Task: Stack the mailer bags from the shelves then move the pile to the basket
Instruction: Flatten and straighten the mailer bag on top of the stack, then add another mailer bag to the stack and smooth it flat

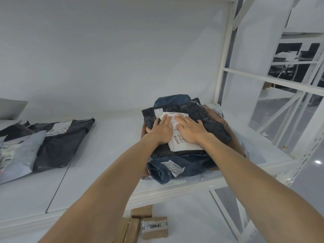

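Observation:
A pile of mailer bags (pixel 206 120) lies on the right part of the white shelf (pixel 105 155). Its top bag is black with a white shipping label (pixel 180 142); under it a dark blue bag (pixel 175 171) sticks out at the front, and brown and pale bags show at the right edge. My left hand (pixel 162 128) and my right hand (pixel 190 128) lie flat side by side on the top bag, fingers straight, pressing on the label. On the shelf's left lie another black mailer bag (pixel 61 144) and a pale grey one (pixel 19 155). No basket is in view.
The shelf's white upright post (pixel 222 67) stands just behind the pile on the right, with more white racking (pixel 280 81) beyond. Small cardboard boxes (pixel 154 227) sit on the level below the shelf's front edge. A white wall closes the back.

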